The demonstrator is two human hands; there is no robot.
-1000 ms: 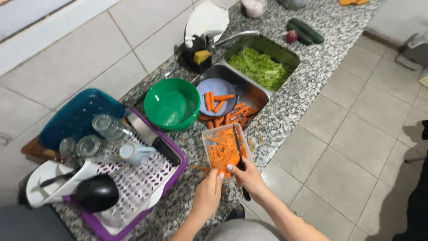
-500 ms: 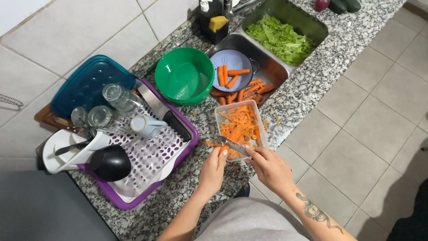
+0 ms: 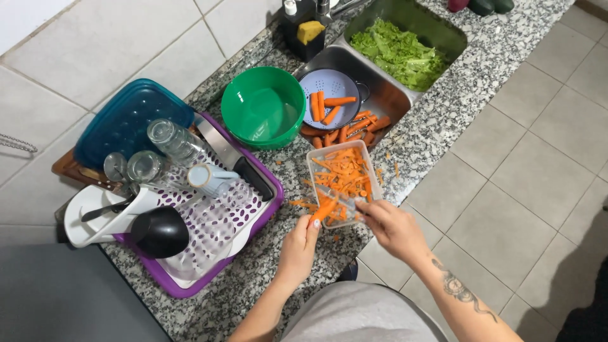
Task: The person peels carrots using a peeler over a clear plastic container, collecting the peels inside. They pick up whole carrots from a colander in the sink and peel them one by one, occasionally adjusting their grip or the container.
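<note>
My left hand (image 3: pixel 297 248): fingers (image 3: pixel 315 221) pinch carrot (image 3: pixel 324 209) over clear tub (image 3: pixel 344 182) on tabletop (image 3: pixel 437 120). Right hand (image 3: pixel 394 228): fingers curled round peeler (image 3: pixel 339 197), blade hard to discern.

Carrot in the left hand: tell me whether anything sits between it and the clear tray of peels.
Nothing visible does. The left hand holds the carrot right over the near edge of the clear tray, with the right hand beside it holding a peeler against the carrot.

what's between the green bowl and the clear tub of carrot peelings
In the head view, a bare strip of speckled granite counter separates the green bowl from the clear tub; only a small carrot scrap lies there.
</note>
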